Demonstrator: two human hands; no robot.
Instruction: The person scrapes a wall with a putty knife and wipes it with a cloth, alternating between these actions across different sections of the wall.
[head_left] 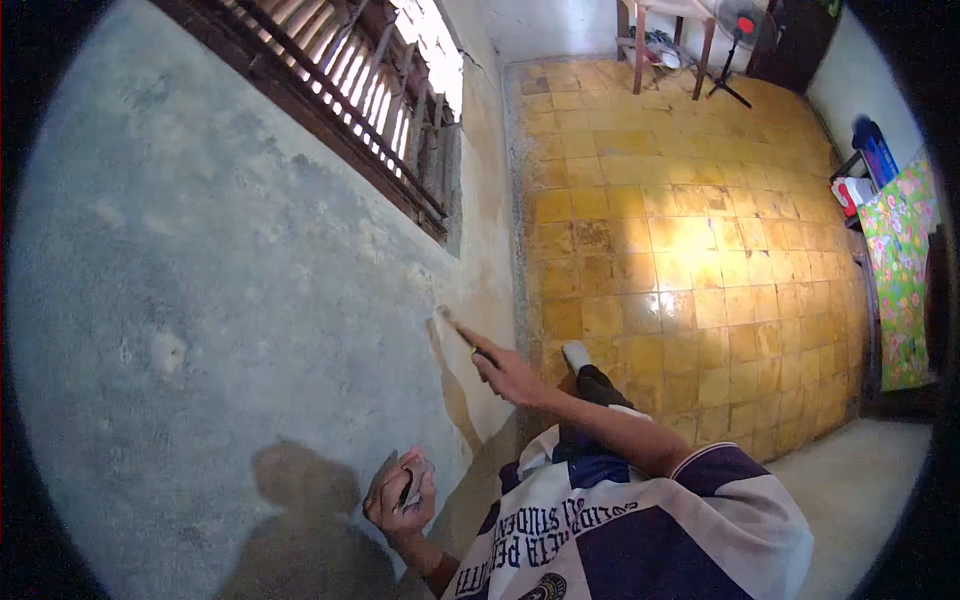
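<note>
My right hand (512,378) is closed round the dark handle of a narrow scraper-like tool (468,333). The tool's brownish far end reaches a small pale patch on the grey-blue wall (250,270), close to the corner, and its shadow falls below. Nearer to me, my left hand (402,497) is raised in front of the wall with its fingers curled round a pale pinkish lump or wrapper (415,483); a dark slit shows there, and its exact kind cannot be made out.
Above the wall is a barred window (370,110). Another pale round patch (170,353) marks the wall at left. Yellow floor tiles (600,230) stretch to a standing fan (738,45) and a wooden-legged table (637,50). A flowered cloth (900,280) hangs at right.
</note>
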